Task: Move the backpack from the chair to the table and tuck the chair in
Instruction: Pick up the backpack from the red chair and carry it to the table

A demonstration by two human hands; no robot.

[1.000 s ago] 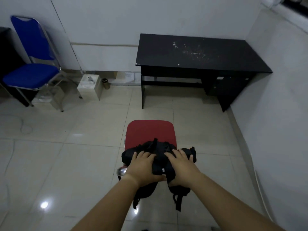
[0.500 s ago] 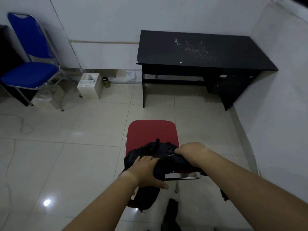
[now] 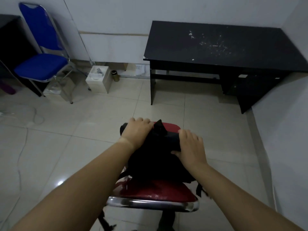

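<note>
A black backpack (image 3: 155, 157) is over the red chair (image 3: 155, 190), covering most of the seat; whether it rests on the seat or hangs just above it I cannot tell. My left hand (image 3: 138, 130) grips its far left top. My right hand (image 3: 191, 145) clasps its right side, thumb pressed underneath. Straps dangle past the chair's chrome back rail (image 3: 150, 203) near me. Only a strip of the red seat (image 3: 171, 126) shows beyond the bag. The black table (image 3: 216, 45) stands ahead against the wall, in the right corner, its top scuffed with white marks.
A blue folding chair (image 3: 40, 64) stands at the far left beside a dark cabinet (image 3: 10, 47). A white box (image 3: 98, 79) and a small can (image 3: 115, 75) sit by the wall. A thin cable (image 3: 33, 114) lies on the tiled floor. The right wall (image 3: 283, 130) runs close.
The backpack has come off the chair's backrest and now sits forward over the seat. Both hands moved forward with it and spread to its sides. My view has come closer to the chair.
</note>
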